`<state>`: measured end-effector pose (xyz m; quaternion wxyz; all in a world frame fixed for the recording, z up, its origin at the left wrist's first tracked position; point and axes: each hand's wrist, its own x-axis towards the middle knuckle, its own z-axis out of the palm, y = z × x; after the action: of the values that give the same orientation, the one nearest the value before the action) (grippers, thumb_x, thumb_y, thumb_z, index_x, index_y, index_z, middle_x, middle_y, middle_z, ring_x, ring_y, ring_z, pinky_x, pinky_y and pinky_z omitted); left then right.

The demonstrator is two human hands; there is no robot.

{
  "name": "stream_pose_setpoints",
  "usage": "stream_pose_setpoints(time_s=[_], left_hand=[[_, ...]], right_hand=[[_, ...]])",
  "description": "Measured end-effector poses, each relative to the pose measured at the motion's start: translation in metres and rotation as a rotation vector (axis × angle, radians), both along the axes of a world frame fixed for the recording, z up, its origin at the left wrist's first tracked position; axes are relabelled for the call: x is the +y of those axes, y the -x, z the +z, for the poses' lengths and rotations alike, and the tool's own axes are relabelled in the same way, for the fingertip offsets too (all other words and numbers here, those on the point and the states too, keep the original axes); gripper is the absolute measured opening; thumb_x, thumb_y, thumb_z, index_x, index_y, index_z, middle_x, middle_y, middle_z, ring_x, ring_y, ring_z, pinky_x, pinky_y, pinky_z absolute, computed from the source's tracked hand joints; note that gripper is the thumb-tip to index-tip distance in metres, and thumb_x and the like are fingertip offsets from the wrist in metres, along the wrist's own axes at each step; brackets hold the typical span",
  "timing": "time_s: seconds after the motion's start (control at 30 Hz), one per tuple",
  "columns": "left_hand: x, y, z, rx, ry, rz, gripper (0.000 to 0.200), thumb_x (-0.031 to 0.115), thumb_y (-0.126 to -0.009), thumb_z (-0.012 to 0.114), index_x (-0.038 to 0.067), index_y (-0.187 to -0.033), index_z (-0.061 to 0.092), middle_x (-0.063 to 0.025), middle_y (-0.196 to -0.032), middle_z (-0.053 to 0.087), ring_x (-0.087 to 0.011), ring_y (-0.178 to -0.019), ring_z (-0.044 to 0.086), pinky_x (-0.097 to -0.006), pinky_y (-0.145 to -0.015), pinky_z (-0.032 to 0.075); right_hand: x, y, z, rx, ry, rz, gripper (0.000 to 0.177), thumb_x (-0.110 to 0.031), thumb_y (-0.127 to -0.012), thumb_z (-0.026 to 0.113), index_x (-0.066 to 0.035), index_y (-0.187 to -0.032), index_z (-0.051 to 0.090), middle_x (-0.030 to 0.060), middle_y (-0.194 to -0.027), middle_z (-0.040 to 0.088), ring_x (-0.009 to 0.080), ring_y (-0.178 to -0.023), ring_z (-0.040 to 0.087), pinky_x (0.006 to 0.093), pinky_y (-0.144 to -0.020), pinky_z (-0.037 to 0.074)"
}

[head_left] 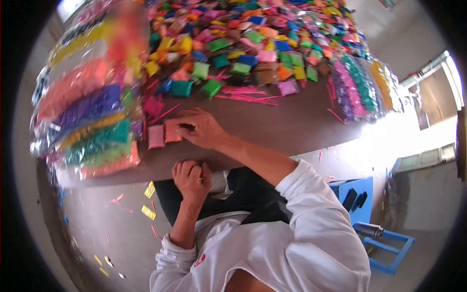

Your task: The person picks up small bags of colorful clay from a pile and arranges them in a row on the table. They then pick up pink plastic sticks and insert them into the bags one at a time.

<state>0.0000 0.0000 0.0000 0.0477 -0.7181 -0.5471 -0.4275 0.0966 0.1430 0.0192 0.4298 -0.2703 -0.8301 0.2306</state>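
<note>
On the brown table, my right hand point(202, 130) reaches left with bent fingers and thumb at the right edge of a small orange packet point(171, 130). A pink packet point(156, 136) lies flat just left of it. My left hand point(190, 181) rests at the table's front edge, below the packets, with its fingers curled in. What it holds, if anything, is hidden. Magenta strips point(245, 95) lie scattered beyond my right hand, and a green packet point(212, 88) sits close to them.
A large heap of small coloured packets point(253, 44) covers the table's far side. Clear bags of sorted packets point(87, 107) are stacked at left, with more bags point(357, 87) at right. A blue stool point(389, 250) stands on the floor at right, and scraps point(148, 212) litter the floor.
</note>
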Motion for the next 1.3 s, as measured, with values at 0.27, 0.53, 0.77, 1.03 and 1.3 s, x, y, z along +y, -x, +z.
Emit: stream_pose_setpoints(time_s=[0.27,0.53,0.77,1.03,1.3], left_hand=[[-0.003,-0.026,0.013,-0.003,-0.014,0.027,0.021,0.0,-0.07,0.067,0.005,-0.066,0.047,-0.0079,-0.077,0.053,-0.0285,-0.075,0.053,-0.0408,-0.074,0.041],[0.0,-0.028,0.011,-0.006,-0.013,0.047,0.023,0.0,-0.07,0.067,0.007,-0.065,0.045,-0.007,-0.076,0.053,-0.0278,-0.074,0.053,-0.0405,-0.072,0.04],[-0.003,-0.026,0.005,-0.003,0.016,0.059,0.022,0.004,-0.073,0.067,0.008,-0.065,0.046,-0.0063,-0.076,0.052,-0.0263,-0.074,0.053,-0.0409,-0.076,0.041],[-0.001,-0.029,0.019,-0.024,0.021,0.037,0.02,0.003,-0.077,0.065,0.005,-0.067,0.048,-0.008,-0.075,0.053,-0.0288,-0.072,0.052,-0.0398,-0.071,0.039],[-0.002,-0.024,0.025,-0.227,0.221,-0.003,0.024,0.019,-0.092,0.053,0.002,-0.076,0.06,-0.0093,-0.083,0.058,-0.029,-0.081,0.055,-0.0399,-0.082,0.038]], right_hand=[[0.045,-0.104,0.031,0.127,-0.097,-0.595,0.008,-0.001,-0.079,0.059,-0.005,-0.086,0.061,0.0143,-0.081,0.061,0.0352,-0.078,0.057,0.0449,-0.071,0.045],[0.152,-0.236,0.049,-0.247,-0.156,-0.806,0.037,-0.016,-0.081,0.063,-0.008,-0.117,0.061,0.017,-0.107,0.065,0.0353,-0.106,0.059,0.0437,-0.095,0.043],[0.173,-0.262,0.045,-0.681,0.057,-0.722,0.045,-0.026,-0.077,0.069,-0.008,-0.118,0.061,0.016,-0.106,0.064,0.0351,-0.102,0.06,0.0455,-0.098,0.04],[0.089,-0.233,0.088,0.291,0.536,-0.234,0.03,-0.012,-0.085,0.067,-0.002,-0.113,0.06,0.0057,-0.102,0.065,0.0181,-0.092,0.062,0.0301,-0.083,0.049],[-0.022,-0.164,0.046,0.496,0.798,-0.021,0.028,-0.01,-0.088,0.067,0.001,-0.114,0.061,0.0026,-0.102,0.065,0.01,-0.093,0.06,0.0258,-0.084,0.047]])
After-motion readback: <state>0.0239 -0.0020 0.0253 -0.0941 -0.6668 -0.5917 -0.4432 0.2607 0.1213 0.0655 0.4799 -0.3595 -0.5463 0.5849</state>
